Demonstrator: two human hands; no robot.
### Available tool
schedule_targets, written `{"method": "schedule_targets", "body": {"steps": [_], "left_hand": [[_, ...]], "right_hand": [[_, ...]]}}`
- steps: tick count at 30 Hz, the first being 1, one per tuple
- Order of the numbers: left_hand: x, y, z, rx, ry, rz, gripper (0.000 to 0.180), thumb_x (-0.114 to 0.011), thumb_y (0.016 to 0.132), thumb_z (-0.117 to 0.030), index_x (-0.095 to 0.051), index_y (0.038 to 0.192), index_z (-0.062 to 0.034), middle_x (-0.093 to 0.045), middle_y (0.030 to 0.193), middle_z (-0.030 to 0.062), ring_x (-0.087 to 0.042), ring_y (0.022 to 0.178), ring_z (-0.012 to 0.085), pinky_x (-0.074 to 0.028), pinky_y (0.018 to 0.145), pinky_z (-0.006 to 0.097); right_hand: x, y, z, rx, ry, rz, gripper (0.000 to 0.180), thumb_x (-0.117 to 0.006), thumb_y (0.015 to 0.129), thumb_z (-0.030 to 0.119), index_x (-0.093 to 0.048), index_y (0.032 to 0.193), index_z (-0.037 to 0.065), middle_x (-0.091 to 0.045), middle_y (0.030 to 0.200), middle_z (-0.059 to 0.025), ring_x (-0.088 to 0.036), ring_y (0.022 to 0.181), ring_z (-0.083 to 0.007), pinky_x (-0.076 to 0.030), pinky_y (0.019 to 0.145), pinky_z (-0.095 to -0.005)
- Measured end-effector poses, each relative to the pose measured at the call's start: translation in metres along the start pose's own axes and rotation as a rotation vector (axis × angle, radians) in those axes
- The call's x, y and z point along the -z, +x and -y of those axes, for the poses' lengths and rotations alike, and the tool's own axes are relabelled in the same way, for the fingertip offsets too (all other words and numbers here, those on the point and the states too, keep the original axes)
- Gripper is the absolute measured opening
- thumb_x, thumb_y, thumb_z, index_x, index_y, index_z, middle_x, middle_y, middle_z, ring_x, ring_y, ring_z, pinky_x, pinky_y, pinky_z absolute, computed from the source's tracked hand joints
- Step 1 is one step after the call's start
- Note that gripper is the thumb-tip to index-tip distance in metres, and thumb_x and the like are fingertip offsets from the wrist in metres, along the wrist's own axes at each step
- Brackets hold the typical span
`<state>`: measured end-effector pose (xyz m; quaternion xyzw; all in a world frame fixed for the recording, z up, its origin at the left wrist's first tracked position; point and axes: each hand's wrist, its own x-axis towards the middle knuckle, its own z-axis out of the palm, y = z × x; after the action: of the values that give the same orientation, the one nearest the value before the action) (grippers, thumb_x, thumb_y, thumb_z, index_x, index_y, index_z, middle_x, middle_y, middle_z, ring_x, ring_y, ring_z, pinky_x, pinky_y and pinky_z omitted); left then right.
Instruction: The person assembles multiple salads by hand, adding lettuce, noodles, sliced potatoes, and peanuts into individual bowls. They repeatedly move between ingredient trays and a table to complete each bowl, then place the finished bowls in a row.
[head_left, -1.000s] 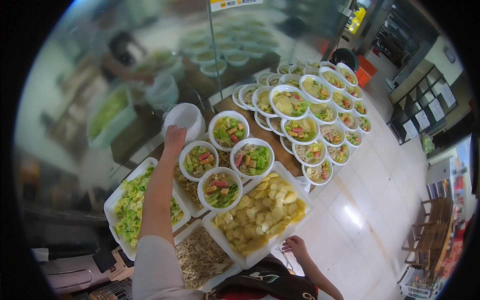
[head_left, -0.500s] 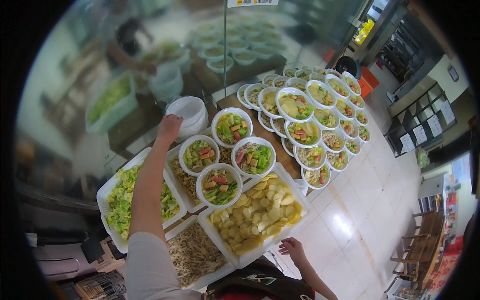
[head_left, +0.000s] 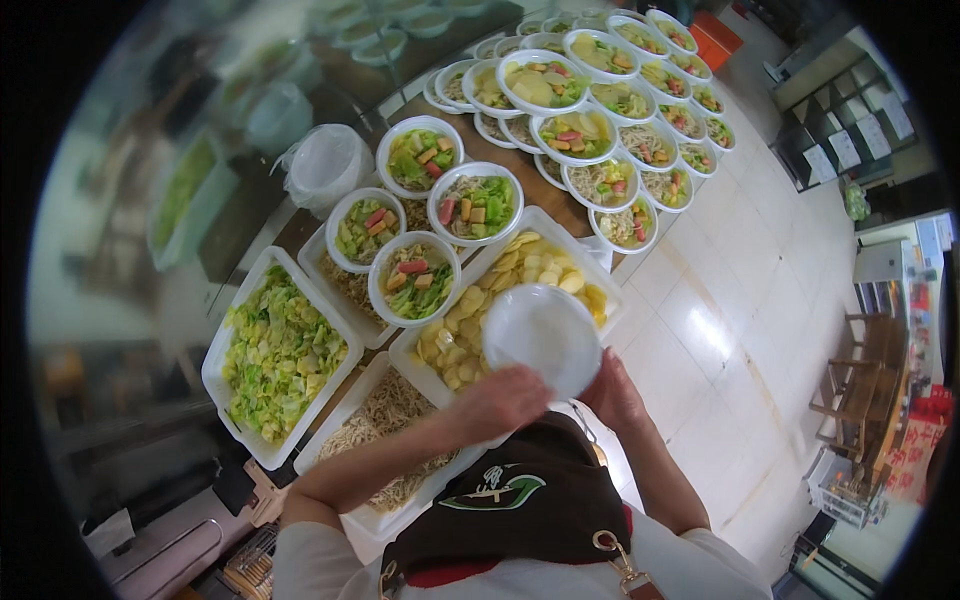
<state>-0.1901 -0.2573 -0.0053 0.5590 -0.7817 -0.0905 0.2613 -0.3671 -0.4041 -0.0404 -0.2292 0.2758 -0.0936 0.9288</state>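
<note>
Leaving the bowl stack (head_left: 328, 168), left hand (head_left: 510, 398) joins right hand (head_left: 614, 394), each grip clamped on one white bowl (head_left: 543, 335).

Left fingers (head_left: 528, 388) blurred; right fingers (head_left: 608, 378) partly hidden (behind white bowl (head_left: 545, 335)).

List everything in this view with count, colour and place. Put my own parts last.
Loose bowl: 1, white, between the hands
Bowl stack: 1, white, far left
Near filled bowls: 4, white, above tubs
Far filled bowls: many, white, upper middle
Greens tub: 1, white, left
Potato-slice tub: 1, white, centre
Pale-strand tub: 1, white, front
Brown-food tub: 1, white, under bowls
Table: 1, brown, beneath
Orange box: 1, orange, top right
Rack: 1, black, right
Chairs: count unclear, brown, right
Apron: 1, black, worn
Left hand: 1, bare, bowl's near-left edge
Right hand: 1, bare, bowl's right edge
</note>
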Motion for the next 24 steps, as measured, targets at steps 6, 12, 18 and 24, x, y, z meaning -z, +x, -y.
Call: {"method": "schedule_targets", "body": {"steps": [6,12,18,24], "left_hand": [[-0.082,0.024,0.010,0.057,-0.172,-0.025,0.033,-0.059,0.082,-0.019,-0.056,0.113,-0.0088,-0.052,0.116,0.0126,-0.049,0.110,0.0282,-0.040,0.095,0.042],[-0.122,0.077,0.160,0.627,0.142,0.126,0.070,-0.068,0.075,-0.040,-0.041,0.130,-0.0073,-0.041,0.128,0.0187,-0.042,0.115,0.0378,-0.040,0.093,0.046],[-0.153,0.128,0.159,0.960,0.338,0.275,0.080,-0.073,0.068,-0.045,-0.040,0.133,-0.0112,-0.040,0.130,0.0161,-0.040,0.116,0.0380,-0.036,0.094,0.054],[-0.149,0.107,0.169,0.809,0.356,0.251,0.058,-0.073,0.073,-0.032,-0.049,0.124,-0.0224,-0.043,0.128,0.0071,-0.040,0.116,0.0351,-0.037,0.093,0.050]], "right_hand": [[0.120,-0.058,-0.030,-0.010,-0.125,-0.497,0.049,-0.056,0.079,0.009,-0.042,0.124,-0.005,-0.055,0.112,-0.0171,-0.057,0.102,-0.0274,-0.049,0.086,-0.0376],[0.158,-0.081,-0.024,0.122,-0.145,-0.681,0.043,-0.054,0.078,0.005,-0.044,0.117,-0.007,-0.058,0.104,-0.0160,-0.060,0.093,-0.0263,-0.050,0.081,-0.0358],[0.146,-0.092,-0.025,0.151,-0.127,-0.714,0.043,-0.054,0.078,0.005,-0.046,0.118,-0.006,-0.058,0.104,-0.0141,-0.059,0.095,-0.0243,-0.049,0.081,-0.0335],[0.148,-0.092,-0.030,0.160,-0.160,-0.670,0.040,-0.054,0.079,0.006,-0.046,0.117,-0.006,-0.058,0.106,-0.0142,-0.058,0.098,-0.0234,-0.049,0.084,-0.0336]]}}
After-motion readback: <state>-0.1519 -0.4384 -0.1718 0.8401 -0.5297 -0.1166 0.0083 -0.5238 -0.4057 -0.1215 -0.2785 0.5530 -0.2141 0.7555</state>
